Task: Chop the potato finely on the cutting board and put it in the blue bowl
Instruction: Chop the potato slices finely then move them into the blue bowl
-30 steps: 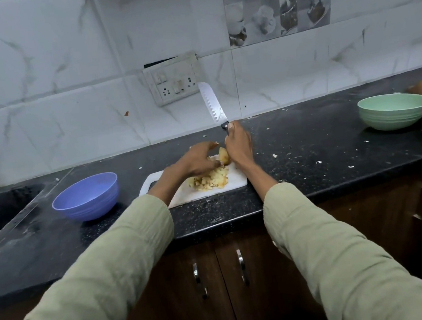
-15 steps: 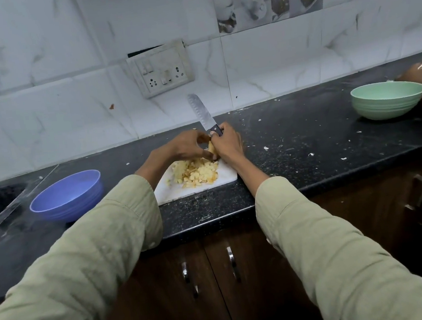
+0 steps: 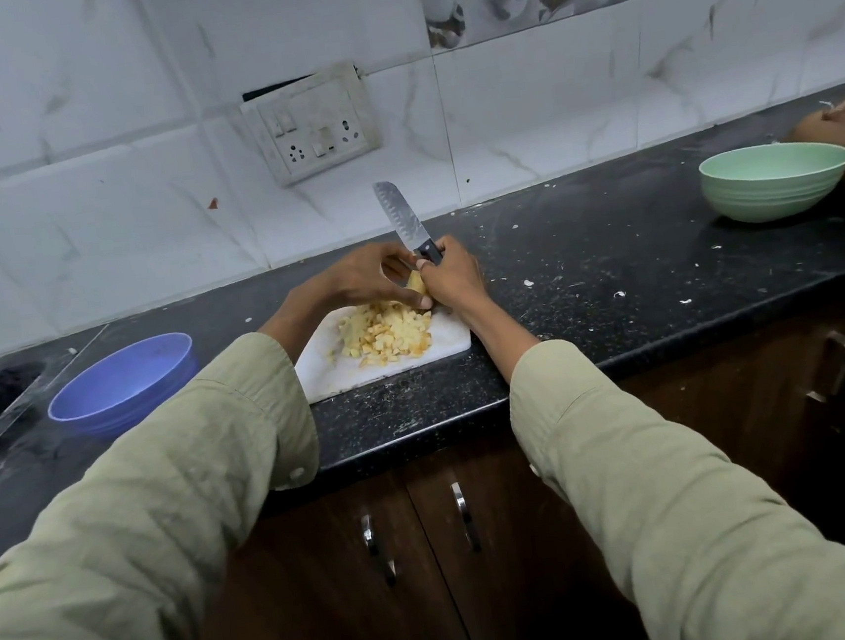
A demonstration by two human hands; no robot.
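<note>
Most of the potato (image 3: 386,334) is already diced, heaped near the middle of the board (image 3: 443,346); one uncut lump (image 3: 416,284) remains at the pile's 1 o'clock edge, between the two hands. The bowl (image 3: 122,382) sits on the table (image 3: 585,263) at about 9 o'clock from the board, just beside it, and seems to hold nothing yet.

The right hand (image 3: 452,278) is clenched around the handle of the knife (image 3: 407,223), with the blade tilted up and away toward 11 o'clock, its tip clear of the board and pointing at the wall. The left hand (image 3: 365,281) arches over the far edge of the pile, fingers curled down onto the lump and apparently pinching it, though how firm that grip is cannot be told. Both forearms reach in from 6 o'clock, sleeves pushed up above the wrists, and the hands are almost touching.

To finish the step well, I judge that the lump should be set flat on the board before the blade comes down, with the left fingertips tucked back behind the knuckles. Short, close cuts would match the dice already made. The risk is the closeness of the left fingers to the blade's heel. A green bowl (image 3: 776,180) stands well apart at 3 o'clock, beside another person's hand (image 3: 835,122).
</note>
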